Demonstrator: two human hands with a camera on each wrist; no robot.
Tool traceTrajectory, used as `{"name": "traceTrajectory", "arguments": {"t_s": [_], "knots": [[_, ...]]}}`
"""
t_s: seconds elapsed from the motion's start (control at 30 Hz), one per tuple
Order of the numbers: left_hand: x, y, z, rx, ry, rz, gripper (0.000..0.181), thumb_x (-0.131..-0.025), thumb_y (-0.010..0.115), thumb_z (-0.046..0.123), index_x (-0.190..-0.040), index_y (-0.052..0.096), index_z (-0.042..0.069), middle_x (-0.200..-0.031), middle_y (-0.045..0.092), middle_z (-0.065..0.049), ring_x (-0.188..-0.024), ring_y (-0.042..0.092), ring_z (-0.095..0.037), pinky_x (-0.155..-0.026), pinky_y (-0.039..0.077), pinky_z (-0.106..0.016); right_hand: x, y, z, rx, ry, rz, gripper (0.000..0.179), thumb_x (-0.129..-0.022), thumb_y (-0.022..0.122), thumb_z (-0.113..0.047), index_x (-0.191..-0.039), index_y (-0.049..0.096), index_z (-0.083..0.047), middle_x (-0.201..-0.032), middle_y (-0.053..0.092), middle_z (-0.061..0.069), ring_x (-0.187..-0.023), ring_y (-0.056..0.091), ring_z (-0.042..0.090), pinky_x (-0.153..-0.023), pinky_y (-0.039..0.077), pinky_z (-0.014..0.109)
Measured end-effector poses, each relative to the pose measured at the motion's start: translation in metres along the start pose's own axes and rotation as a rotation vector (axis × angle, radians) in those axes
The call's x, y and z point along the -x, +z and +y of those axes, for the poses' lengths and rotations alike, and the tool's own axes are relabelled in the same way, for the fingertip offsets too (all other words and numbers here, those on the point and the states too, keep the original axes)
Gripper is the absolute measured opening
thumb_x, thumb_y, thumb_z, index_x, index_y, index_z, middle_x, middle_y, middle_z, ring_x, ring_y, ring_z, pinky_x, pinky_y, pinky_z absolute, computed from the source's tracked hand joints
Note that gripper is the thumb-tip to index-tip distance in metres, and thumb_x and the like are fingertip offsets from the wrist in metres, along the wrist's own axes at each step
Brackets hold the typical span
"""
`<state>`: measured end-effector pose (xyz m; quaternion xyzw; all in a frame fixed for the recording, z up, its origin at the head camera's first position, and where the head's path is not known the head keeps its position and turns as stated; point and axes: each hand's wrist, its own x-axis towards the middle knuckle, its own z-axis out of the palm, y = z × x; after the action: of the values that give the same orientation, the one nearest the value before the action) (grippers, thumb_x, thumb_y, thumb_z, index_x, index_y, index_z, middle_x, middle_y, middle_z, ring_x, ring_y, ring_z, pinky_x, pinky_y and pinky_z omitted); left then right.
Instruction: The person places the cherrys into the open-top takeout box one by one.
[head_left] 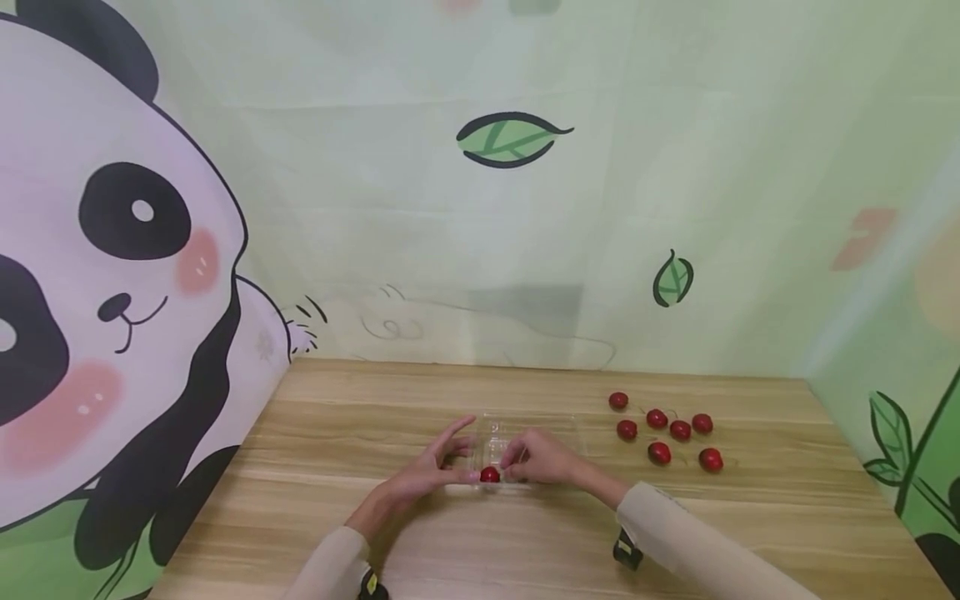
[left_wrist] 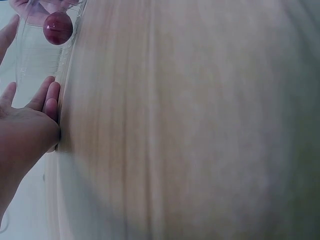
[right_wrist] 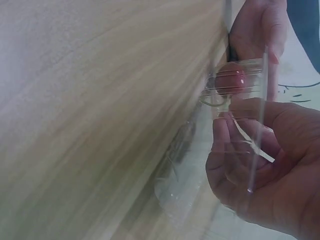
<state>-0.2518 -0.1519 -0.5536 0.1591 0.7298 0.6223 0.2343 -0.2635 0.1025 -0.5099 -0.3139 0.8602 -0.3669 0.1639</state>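
A clear plastic box lies on the wooden table, with one red cherry in its near left corner. My left hand is at the box's left end, its fingers spread and fairly straight, the thumb beside the near wall. Over the box, my right hand has its fingers bent down inside, right beside the cherry. In the right wrist view, the thumb and fingertips pinch a thin pale stem near the cherry; the clear wall partly blurs this. The left wrist view also shows the cherry behind clear plastic.
Several loose cherries lie on the table to the right of the box, some with stems. Behind the wooden table hangs a pale green cloth printed with a panda and leaves.
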Motion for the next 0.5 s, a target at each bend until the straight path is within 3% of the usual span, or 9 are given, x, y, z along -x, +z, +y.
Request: {"name": "traceTrajectory", "arguments": {"t_s": [0.2, 0.5], "knots": [[0.001, 0.0, -0.001, 0.014, 0.001, 0.001, 0.094, -0.091, 0.076, 0.015, -0.164, 0.018, 0.027, -0.161, 0.039, -0.019, -0.145, 0.035, -0.038, -0.12, 0.026, -0.061, 0.008, -0.008, -0.003, -0.014, 0.028, 0.016, 0.01, -0.09, 0.072, -0.004, -0.098, 0.076, 0.001, -0.092, 0.077, 0.012, -0.078, 0.067, 0.013, -0.069, 0.054, 0.019], [0.001, -0.001, -0.003, 0.013, 0.009, -0.007, 0.093, -0.092, 0.076, 0.016, -0.164, 0.018, 0.027, -0.162, 0.037, -0.019, -0.145, 0.035, -0.038, -0.121, 0.024, -0.062, 0.017, -0.019, 0.0, -0.002, 0.029, 0.064, 0.014, -0.092, 0.072, -0.008, -0.103, 0.076, -0.001, -0.098, 0.077, 0.007, -0.085, 0.066, 0.008, -0.078, 0.055, 0.021]]}}
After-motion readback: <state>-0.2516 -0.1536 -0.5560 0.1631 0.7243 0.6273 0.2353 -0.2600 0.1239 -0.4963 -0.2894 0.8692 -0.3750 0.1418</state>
